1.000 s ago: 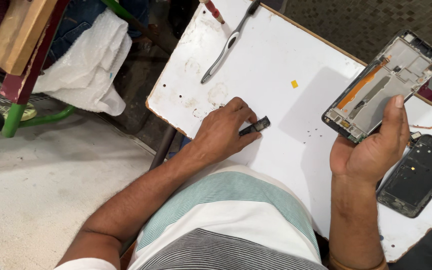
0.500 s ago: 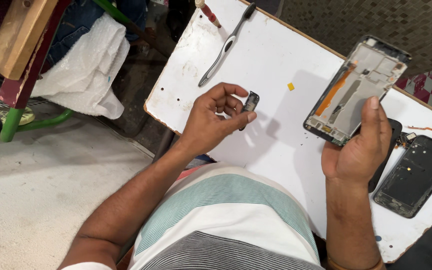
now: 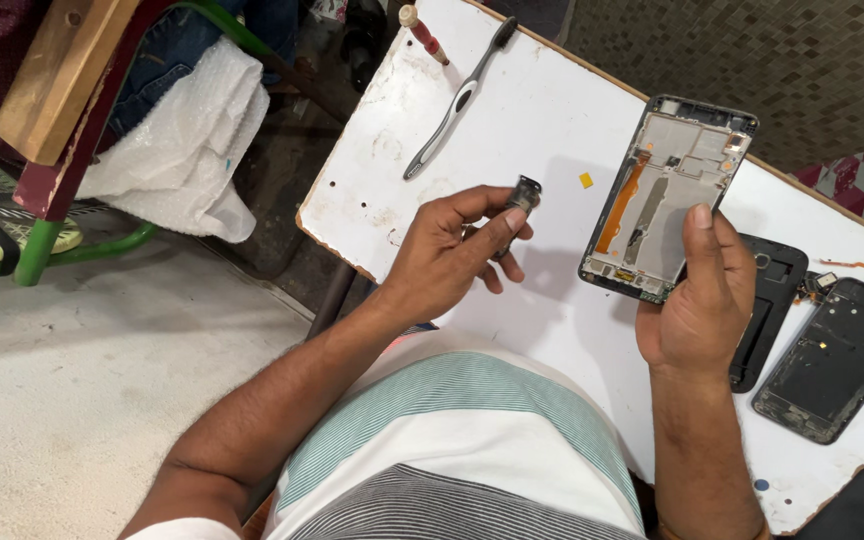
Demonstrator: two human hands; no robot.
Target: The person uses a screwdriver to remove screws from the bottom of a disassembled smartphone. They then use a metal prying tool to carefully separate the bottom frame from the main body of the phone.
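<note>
Floor of pale speckled concrete (image 3: 72, 400) fills the lower left; a green-and-wood chair frame (image 3: 52, 130) stands at its upper edge with crumpled white bubble wrap (image 3: 187, 150) draped over it; a dark mosaic wall or floor (image 3: 752, 60) runs behind the white table (image 3: 512, 140), whose board is chipped along its near edge.

On that board, well apart from both hands, a toothbrush (image 3: 457, 100) lies slantwise toward the far corner with a red-handled tool (image 3: 420, 30) beside its head; two dark phone shells lie at the right, the larger black back cover (image 3: 837, 360) nearest the edge, the other black frame (image 3: 770, 300) partly under the right wrist.

Right hand (image 3: 697, 310) grips an opened phone chassis (image 3: 667, 195) from below, thumb pressed on its face, long axis slanting up and away; left hand (image 3: 447, 260) pinches a small dark component (image 3: 523, 195) between thumb and fingertips, held above the table just left of the chassis; the hands are apart, the left one nearer the part's seat; a tiny yellow scrap (image 3: 586, 180) lies between them.
</note>
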